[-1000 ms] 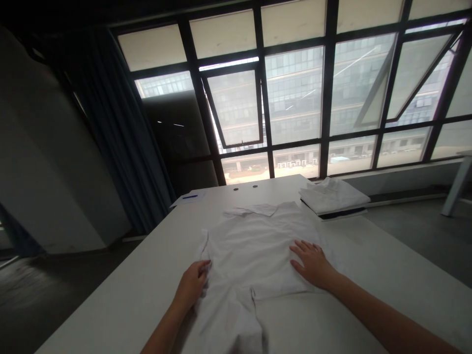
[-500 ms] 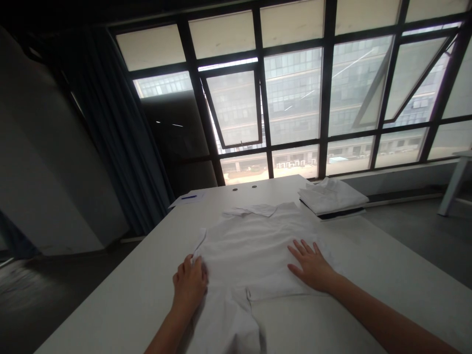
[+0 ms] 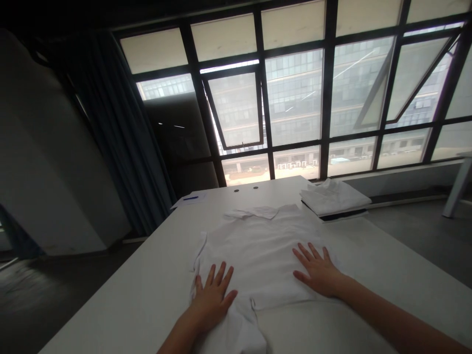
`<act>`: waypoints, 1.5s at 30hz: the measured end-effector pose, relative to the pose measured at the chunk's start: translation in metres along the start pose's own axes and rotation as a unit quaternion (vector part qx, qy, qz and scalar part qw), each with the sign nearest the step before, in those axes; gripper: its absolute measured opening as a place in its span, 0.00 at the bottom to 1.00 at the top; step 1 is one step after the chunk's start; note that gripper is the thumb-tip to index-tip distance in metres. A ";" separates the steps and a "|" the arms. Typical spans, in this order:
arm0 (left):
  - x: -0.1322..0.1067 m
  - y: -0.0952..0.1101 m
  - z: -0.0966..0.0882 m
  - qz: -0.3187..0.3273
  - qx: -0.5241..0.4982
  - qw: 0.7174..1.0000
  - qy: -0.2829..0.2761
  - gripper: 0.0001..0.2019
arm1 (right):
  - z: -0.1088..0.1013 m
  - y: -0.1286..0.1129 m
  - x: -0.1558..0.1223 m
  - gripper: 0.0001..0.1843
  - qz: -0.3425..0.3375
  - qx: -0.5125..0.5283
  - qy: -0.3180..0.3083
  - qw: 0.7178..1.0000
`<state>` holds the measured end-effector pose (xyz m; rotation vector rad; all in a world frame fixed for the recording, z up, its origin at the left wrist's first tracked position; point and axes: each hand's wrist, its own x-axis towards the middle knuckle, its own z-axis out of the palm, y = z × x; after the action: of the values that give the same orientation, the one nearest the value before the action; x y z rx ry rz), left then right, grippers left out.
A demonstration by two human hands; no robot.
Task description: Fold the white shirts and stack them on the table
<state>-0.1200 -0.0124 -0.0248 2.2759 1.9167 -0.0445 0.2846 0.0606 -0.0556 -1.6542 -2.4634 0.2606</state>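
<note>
A white collared shirt lies spread on the white table, its collar toward the window and one part trailing toward me at the lower left. My left hand rests palm down on the shirt's near left part, fingers spread. On the right side of the cloth, my right hand also lies flat with its fingers apart. Neither hand grips the fabric. Slight wrinkles run across the shirt between the two hands.
Folded garments, white over dark, form a stack at the table's right edge. Paper with a blue pen lies at the far left corner. The white table has two round dark spots at its far end. Windows and a blue curtain stand beyond.
My left hand has let go of the shirt's left edge, moved right and flattened onto the cloth with fingers spread. My right hand has stayed flat, shifting slightly right.
</note>
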 end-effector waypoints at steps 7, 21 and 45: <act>-0.026 0.012 -0.035 0.028 -0.010 0.997 -0.069 0.36 | -0.021 0.006 -0.035 0.48 -0.002 0.010 -0.066 0.998; 0.038 0.052 0.005 0.160 -0.009 0.984 0.073 0.32 | 0.004 -0.067 -0.006 0.41 -0.127 0.033 0.022 0.991; -0.020 0.086 -0.027 0.138 0.010 0.989 0.048 0.25 | -0.023 -0.035 -0.064 0.24 -0.043 -0.041 0.120 0.991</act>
<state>-0.0411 -0.0418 0.0132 2.5775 1.6301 0.0823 0.2828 -0.0103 -0.0277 -1.5052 -2.3824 -0.0506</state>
